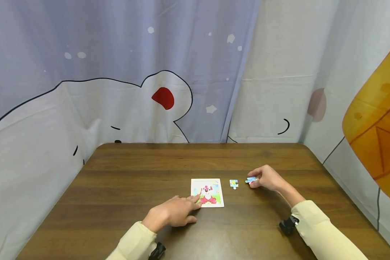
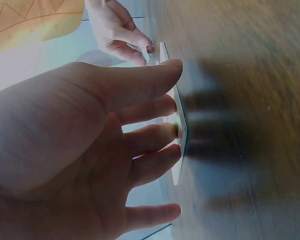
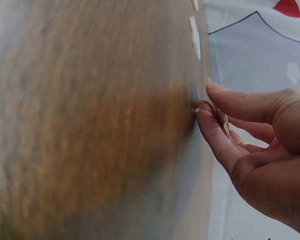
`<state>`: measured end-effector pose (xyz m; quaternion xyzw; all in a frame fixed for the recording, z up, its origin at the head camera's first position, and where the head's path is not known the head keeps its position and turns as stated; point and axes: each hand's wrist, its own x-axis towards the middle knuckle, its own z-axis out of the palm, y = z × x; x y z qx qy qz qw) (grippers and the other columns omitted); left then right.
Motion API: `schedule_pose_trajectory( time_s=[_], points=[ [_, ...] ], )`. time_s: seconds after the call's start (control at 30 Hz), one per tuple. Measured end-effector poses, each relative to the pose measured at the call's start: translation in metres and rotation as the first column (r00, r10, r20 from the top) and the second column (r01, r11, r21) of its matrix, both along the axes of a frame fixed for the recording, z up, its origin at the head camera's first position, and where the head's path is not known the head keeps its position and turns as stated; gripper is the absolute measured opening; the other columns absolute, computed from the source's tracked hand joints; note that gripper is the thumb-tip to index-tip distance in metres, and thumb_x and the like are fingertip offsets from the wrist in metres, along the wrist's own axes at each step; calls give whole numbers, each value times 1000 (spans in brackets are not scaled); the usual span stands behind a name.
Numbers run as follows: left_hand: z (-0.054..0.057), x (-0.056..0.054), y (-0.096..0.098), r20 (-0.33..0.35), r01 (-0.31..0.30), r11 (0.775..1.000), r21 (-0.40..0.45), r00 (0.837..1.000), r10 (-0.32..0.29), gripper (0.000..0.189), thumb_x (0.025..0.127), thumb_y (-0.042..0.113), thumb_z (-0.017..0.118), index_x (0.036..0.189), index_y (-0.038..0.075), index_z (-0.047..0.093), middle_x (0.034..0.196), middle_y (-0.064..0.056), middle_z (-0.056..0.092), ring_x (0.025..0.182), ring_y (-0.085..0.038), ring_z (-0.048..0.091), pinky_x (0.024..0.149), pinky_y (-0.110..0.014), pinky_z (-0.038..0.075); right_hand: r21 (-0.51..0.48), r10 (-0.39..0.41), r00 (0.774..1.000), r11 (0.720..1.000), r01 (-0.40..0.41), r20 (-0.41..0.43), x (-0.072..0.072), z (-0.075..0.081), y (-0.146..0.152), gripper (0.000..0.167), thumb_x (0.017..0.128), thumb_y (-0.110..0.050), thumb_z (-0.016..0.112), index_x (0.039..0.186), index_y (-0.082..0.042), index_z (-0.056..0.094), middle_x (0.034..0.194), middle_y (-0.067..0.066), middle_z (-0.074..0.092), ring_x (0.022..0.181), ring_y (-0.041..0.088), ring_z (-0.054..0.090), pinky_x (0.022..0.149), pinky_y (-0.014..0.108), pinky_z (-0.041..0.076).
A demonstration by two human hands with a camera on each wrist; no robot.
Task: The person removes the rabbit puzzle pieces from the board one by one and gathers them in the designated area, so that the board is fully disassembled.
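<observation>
A small square jigsaw puzzle [image 1: 217,189] with a white border and a pink-and-white cartoon animal lies on the table. My left hand [image 1: 173,213] rests its fingertips on the puzzle's lower left part, the fingers nearly straight, as the left wrist view also shows. To the right, my right hand [image 1: 268,178] pinches a light-blue jigsaw piece [image 1: 251,179] between thumb and fingers, close to the tabletop. The right wrist view shows this piece [image 3: 224,122] edge-on, partly hidden by the fingers. Between puzzle and right hand lies a loose blue jigsaw piece [image 1: 233,183] with a yellow spot.
The brown wooden table [image 1: 133,180] has rounded far corners. Behind it hangs a printed curtain [image 1: 208,72], and more white fabric with an orange shape [image 1: 377,126] hangs at the right. Each wrist wears a black device below a pale yellow sleeve [image 1: 318,224].
</observation>
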<state>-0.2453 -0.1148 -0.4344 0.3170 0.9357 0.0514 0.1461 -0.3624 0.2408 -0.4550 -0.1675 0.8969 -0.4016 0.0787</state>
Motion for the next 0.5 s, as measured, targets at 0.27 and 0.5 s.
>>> schedule_pose_trajectory(
  time_s=[0.27,0.5],
  points=[
    [-1,-1,0,0,3,1000,7,1000,-3,54,98,38,63,148,19,52,160,-4,34,142,-22,39,110,-57,34,53,18,1000,998,-17,-11,4,-3,-3,33,74,0,84,104,8,73,85,6,71,74,14,58,65,27,48],
    [-1,-1,-1,12,-7,1000,6,1000,7,54,99,39,62,148,19,52,160,-4,34,142,-22,38,110,-58,33,11,99,995,995,-99,-14,0,-7,-6,28,74,0,85,99,7,72,82,7,69,74,17,58,65,26,47]
  ],
)
